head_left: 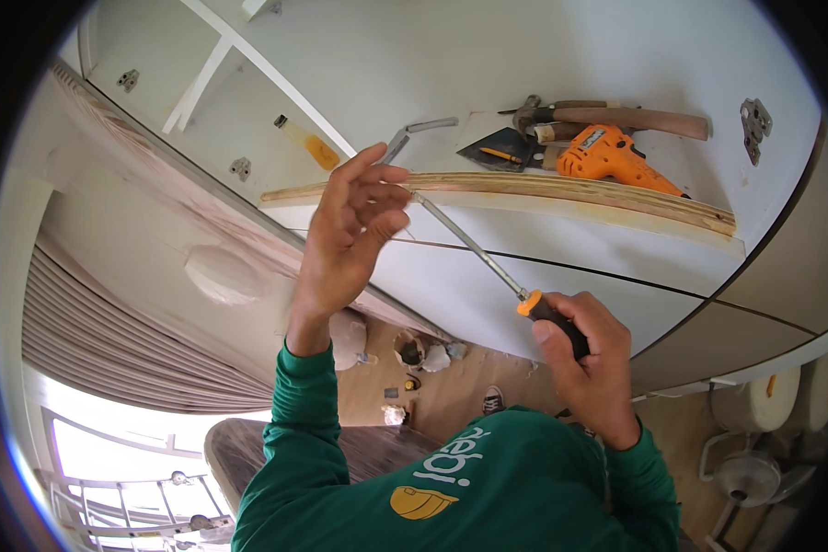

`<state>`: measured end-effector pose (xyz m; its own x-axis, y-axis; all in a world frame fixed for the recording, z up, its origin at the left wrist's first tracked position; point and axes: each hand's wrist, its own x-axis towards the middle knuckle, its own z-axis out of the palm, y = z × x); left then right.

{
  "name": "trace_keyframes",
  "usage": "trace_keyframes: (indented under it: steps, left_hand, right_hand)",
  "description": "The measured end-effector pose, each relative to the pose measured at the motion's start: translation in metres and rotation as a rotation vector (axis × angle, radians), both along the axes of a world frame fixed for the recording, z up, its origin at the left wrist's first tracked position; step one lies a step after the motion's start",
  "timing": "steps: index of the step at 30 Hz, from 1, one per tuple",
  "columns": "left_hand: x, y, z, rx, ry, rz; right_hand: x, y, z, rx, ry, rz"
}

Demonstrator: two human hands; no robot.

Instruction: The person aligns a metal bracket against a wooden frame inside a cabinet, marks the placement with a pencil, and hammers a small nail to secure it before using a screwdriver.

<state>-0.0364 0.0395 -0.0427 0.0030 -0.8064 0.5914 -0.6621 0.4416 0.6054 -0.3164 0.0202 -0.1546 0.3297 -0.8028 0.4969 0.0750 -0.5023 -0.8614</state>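
My right hand (pixel 591 354) is wrapped round the black and orange handle of a long screwdriver (pixel 474 247). Its metal shaft slants up and left to the wooden edge strip (pixel 561 187) of a white cabinet. Beside the screwdriver's tip is my left hand (pixel 345 230), raised with fingers loosely bent and the thumb apart; nothing plainly shows in it. The tip lies close to its fingertips, and whether they touch I cannot tell. Just beyond the fingers, a bent grey metal arm (pixel 412 134) rises from behind the strip.
Inside the cabinet lie an orange pistol-shaped tool (pixel 607 156), a hammer (pixel 630 120), a black scraper (pixel 497 150) with a pencil, and a bottle of amber liquid (pixel 317 147). Metal hinges (pixel 755 129) sit on its panels. A bucket (pixel 409 350) stands on the floor; a ladder (pixel 138 506) is at lower left.
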Motion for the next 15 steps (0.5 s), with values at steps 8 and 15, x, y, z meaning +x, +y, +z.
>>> trace_keyframes:
  steps: [8,15]
  left_hand:
    - [0.040,-0.008,0.022,-0.353,-1.153,0.464]
    - [0.063,-0.034,0.052,-0.233,-1.416,0.254]
  right_hand:
    - [-0.024,-0.031,0.049,-0.223,0.205,-0.177]
    - [-0.027,-0.066,0.084,-0.693,0.552,-0.387]
